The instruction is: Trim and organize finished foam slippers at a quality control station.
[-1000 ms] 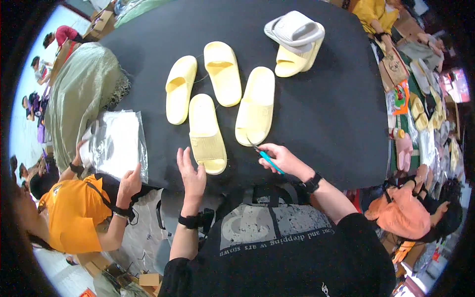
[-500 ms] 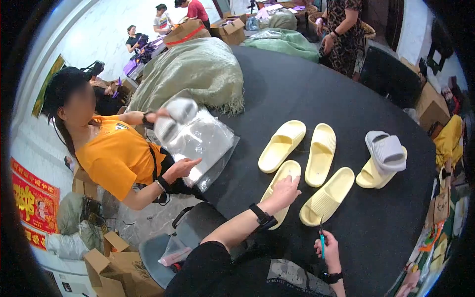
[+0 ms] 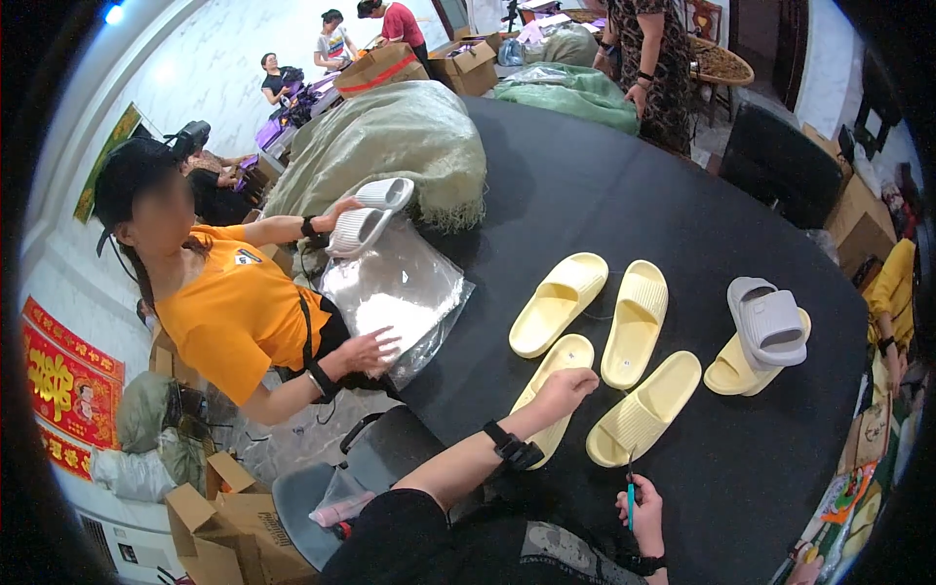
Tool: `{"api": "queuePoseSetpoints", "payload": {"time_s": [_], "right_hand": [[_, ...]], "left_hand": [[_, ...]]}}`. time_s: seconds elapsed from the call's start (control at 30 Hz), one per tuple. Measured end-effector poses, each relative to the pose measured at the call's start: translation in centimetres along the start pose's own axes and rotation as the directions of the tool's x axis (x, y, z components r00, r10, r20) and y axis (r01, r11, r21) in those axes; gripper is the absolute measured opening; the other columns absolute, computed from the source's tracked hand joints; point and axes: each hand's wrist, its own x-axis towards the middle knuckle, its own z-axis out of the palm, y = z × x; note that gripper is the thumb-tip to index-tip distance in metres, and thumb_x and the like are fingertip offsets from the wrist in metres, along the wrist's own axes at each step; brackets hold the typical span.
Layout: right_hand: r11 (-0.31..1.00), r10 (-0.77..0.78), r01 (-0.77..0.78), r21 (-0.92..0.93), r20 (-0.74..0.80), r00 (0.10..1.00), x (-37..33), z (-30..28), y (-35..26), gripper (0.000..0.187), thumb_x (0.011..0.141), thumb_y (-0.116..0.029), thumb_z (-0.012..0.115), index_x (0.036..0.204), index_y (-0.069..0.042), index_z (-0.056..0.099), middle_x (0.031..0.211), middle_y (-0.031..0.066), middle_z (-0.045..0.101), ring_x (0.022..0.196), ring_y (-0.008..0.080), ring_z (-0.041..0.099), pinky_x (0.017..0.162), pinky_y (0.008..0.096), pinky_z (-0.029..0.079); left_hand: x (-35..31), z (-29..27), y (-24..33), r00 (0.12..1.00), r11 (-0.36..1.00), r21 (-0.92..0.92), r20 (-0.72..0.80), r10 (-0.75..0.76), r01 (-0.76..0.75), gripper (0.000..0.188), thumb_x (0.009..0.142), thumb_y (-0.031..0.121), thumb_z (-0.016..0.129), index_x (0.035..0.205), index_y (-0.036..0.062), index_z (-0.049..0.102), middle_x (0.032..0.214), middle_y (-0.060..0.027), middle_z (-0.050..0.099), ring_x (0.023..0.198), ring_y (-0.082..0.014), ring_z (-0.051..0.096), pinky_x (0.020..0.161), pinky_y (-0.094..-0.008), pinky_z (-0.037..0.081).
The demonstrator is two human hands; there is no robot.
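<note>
My left hand (image 3: 564, 392) is over a yellow slipper (image 3: 577, 351) at the middle of the table, its fingers curled together; what they hold, if anything, is too small to make out. My right hand (image 3: 643, 517), near the table's front edge, grips a slim teal-handled tool (image 3: 631, 502) with a dark pointed tip. That tip is close to the toe strap of another yellow slipper (image 3: 643, 409). Farther back lie two more, a yellow slipper (image 3: 559, 304) and a yellow slipper (image 3: 636, 322) with a small mark on its footbed.
On the right, grey slippers (image 3: 770, 322) rest on yellow ones (image 3: 731, 370). A person in orange (image 3: 234, 312) holds pale grey slippers (image 3: 359, 232) above clear plastic bags (image 3: 400, 302). A large woven sack (image 3: 390, 146) and a grey chair (image 3: 390, 453) are at the left.
My left hand has lifted from the slipper's footbed, its fingers drawn together. The person in orange has moved the grey slippers slightly right and spread the other hand over the bags.
</note>
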Motion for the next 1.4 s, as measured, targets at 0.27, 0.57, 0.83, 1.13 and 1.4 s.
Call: {"api": "queuePoseSetpoints", "payload": {"time_s": [0.27, 0.57, 0.83, 1.13, 1.4], "right_hand": [[0.999, -0.049, 0.048, -0.017, -0.031, 0.998, 0.3, 0.2, 1.6, 0.038, 0.08, -0.011, 0.065, 0.115, -0.002, 0.052, 0.068, 0.0037, 0.058, 0.047, 0.0067, 0.05, 0.04, 0.0202, 0.038], [0.997, -0.066, 0.065, -0.035, -0.038, 0.997, 0.3, 0.4, 1.3, 0.038, 0.08, -0.01, 0.065, 0.115, -0.002, 0.052, 0.068, 0.0037, 0.058, 0.047, 0.0069, 0.051, 0.039, 0.0204, 0.038], [0.999, -0.051, 0.051, 0.002, -0.047, 0.998, 0.0, 0.6, 1.1, 0.044, 0.078, -0.004, 0.068, 0.117, 0.002, 0.051, 0.072, 0.004, 0.058, 0.054, 0.008, 0.053, 0.044, 0.0223, 0.042], [0.987, -0.141, 0.15, 0.055, -0.143, 0.98, -1.2, 0.7, 1.7, 0.039, 0.084, -0.009, 0.059, 0.121, -0.003, 0.049, 0.077, 0.0054, 0.06, 0.052, 0.0073, 0.053, 0.04, 0.0188, 0.039], [0.971, -0.187, 0.225, 0.085, -0.32, 0.929, -0.7, -0.7, 1.4, 0.042, 0.086, -0.005, 0.054, 0.127, -0.005, 0.045, 0.076, 0.0025, 0.058, 0.053, 0.0058, 0.051, 0.043, 0.0178, 0.041]], "left_hand": [[-3.8, -4.9, 7.0, 0.988, 0.916, -0.371, 0.1, -0.121, 0.15, 0.014, 0.09, 0.011, 0.058, 0.096, -0.0005, 0.062, 0.075, -0.0071, 0.062, 0.072, -0.0074, 0.061, 0.064, -0.0226, 0.05], [-15.1, -8.9, -0.7, 0.952, 0.963, 0.086, 0.151, -0.266, 0.256, 0.017, 0.087, 0.016, 0.061, 0.094, 0.0023, 0.066, 0.079, -0.0069, 0.067, 0.069, -0.0139, 0.063, 0.063, -0.0272, 0.05], [-22.0, -9.2, -3.2, 0.825, 0.853, 0.172, 0.219, -0.521, 0.493, 0.023, 0.085, 0.022, 0.059, 0.097, 0.0043, 0.066, 0.088, -0.0126, 0.068, 0.08, -0.0251, 0.066, 0.072, -0.0342, 0.051], [-26.0, -7.2, -8.2, 0.552, 0.652, 0.466, 0.349, -0.757, 0.599, 0.028, 0.085, 0.025, 0.057, 0.105, 0.0077, 0.065, 0.099, -0.016, 0.065, 0.095, -0.0325, 0.061, 0.081, -0.0424, 0.048], [-26.6, -5.2, -7.9, 0.891, 0.643, 0.765, 0.257, -0.374, 0.049, 0.018, 0.079, 0.017, 0.055, 0.088, 0.0106, 0.069, 0.081, -0.0173, 0.062, 0.079, -0.032, 0.06, 0.075, -0.0409, 0.046]]}}
